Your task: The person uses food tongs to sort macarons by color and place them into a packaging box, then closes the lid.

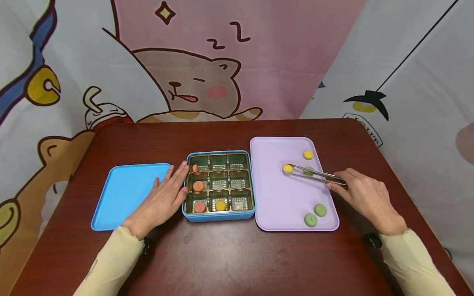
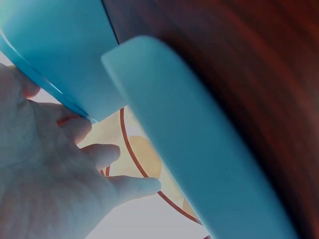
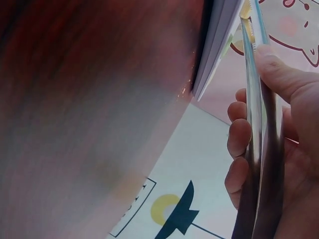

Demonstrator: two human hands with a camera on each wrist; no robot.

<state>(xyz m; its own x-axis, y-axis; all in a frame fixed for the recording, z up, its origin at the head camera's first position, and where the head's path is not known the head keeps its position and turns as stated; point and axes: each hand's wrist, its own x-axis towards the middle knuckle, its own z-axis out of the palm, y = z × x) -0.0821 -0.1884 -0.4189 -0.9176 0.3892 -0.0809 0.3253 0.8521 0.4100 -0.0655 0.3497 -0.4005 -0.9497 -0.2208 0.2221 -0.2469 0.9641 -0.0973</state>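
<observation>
Sleeves (image 1: 107, 265) of pale yellow reach in from the near edge of a reddish-brown table (image 1: 222, 265), a dark band (image 1: 147, 245) showing at each wrist. At right we see two green rounds (image 1: 310, 220) on the near end of a lilac tray (image 1: 277, 209). Just left of that tray stands a blue box (image 1: 222, 218) with nine compartments; its near row holds a pink round (image 1: 199, 206) at left and a boxed yellow round (image 1: 220, 205) in the centre. An orange-pink round (image 1: 198, 186) lies in the middle row's left compartment. At far left, a blue tray (image 1: 126, 193) is partly covered by the left hand (image 1: 159, 203), its fingers extended at the box's left rim, grasping nothing. Opposite, we find the right hand (image 1: 364, 199) clenched around metal tongs (image 1: 335, 179) pointing left. Between their tips sits a gripped yellow round (image 1: 287, 168), over the lilac tray's far half; whether it touches the surface, we cannot tell. A third green round (image 1: 308, 172) shows partly behind the tongs. Farther back, a tilted round (image 1: 195, 168) occupies the box's far-left compartment, and another yellow round (image 1: 307, 155) rests toward the lilac tray's far right corner. Beyond hangs a cloth backdrop (image 1: 277, 53) printed with a sleeping cartoon animal.
</observation>
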